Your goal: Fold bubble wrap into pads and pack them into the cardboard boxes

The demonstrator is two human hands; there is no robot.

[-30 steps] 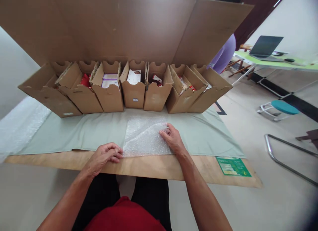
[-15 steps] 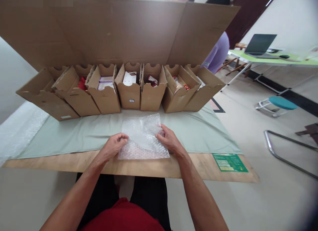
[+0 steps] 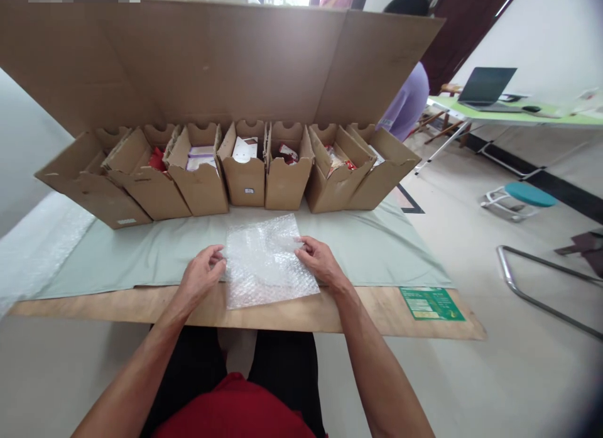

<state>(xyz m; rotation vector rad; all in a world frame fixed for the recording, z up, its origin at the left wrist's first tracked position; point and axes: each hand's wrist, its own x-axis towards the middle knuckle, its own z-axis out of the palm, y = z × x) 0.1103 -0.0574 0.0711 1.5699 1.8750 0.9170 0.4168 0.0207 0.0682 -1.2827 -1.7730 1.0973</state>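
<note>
A clear bubble wrap sheet (image 3: pixel 266 262) lies in front of me, partly over the cloth and partly over the bare wooden edge. At its right edge, my right hand (image 3: pixel 323 262) pinches the plastic between thumb and fingers. My left hand (image 3: pixel 202 274) is just beside the left edge, fingers loosely bent and thumb apart from them, gripping nothing that I can see. Whether its fingertips brush the plastic is hard to tell.
Several open cardboard boxes (image 3: pixel 245 185) line the back, with packets inside, before a tall cardboard panel (image 3: pixel 226 61). More bubble wrap (image 3: pixel 42 243) lies left. A green card (image 3: pixel 431 304) sits on the table's right corner. Behind stands a person in purple (image 3: pixel 407 105); a laptop (image 3: pixel 487 86) is right.
My left hand has let go of the bubble wrap and drawn back leftward. The sheet has turned slightly and shifted a little left, while my right hand stays at its right edge.
</note>
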